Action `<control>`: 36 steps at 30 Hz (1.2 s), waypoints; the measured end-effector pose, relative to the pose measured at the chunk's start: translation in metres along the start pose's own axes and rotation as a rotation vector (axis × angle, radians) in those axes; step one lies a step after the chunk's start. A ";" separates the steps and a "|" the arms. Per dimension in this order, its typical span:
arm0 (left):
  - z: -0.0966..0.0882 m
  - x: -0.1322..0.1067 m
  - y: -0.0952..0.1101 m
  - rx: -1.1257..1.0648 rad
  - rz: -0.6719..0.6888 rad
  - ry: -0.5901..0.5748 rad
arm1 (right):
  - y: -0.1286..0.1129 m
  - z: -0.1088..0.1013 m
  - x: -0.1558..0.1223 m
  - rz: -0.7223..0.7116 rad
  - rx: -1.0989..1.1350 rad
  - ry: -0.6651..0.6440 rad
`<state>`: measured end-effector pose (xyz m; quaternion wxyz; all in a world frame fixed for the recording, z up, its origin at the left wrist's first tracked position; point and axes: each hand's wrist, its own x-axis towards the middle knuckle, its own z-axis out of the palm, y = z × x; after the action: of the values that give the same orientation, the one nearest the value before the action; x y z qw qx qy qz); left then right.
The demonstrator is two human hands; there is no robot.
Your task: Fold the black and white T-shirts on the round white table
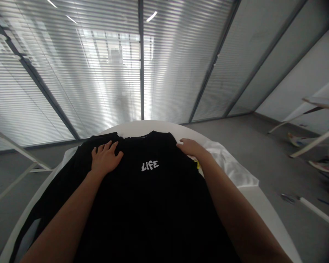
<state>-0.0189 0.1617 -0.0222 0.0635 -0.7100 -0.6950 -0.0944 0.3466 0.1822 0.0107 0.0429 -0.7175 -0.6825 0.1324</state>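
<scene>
Black T-shirt (153, 204) lying flat, was it?

Yes, spread face up on a round white table (150, 128), its collar toward the far edge and small white "LiFE" lettering (150, 166) across the chest.

And the hands?

The left hand (106, 159) lay on one shoulder near the collar, its fingers spread wide. The right hand (190, 148) rested on the other shoulder, its fingers close together. Neither was pinching the cloth.

Why there, do you think?

Pressing at both shoulders seemed meant to hold the cloth flat and square. The black was too dark to show any creases.

What lay around it?

A white garment (227, 164) was bunched past the right shoulder, with a bit of yellow material (197, 164) at its edge. Beyond the table, a grey floor (263, 146) ran to slatted blinds (71, 73) behind glass.
</scene>
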 end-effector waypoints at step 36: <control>0.001 0.001 0.000 0.011 -0.005 -0.002 | 0.004 0.020 0.003 -0.109 0.893 -0.174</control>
<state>-0.0191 0.1631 -0.0228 0.0663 -0.7078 -0.6975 -0.0902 0.3461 0.1824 -0.0096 0.2975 -0.5780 -0.5965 0.4708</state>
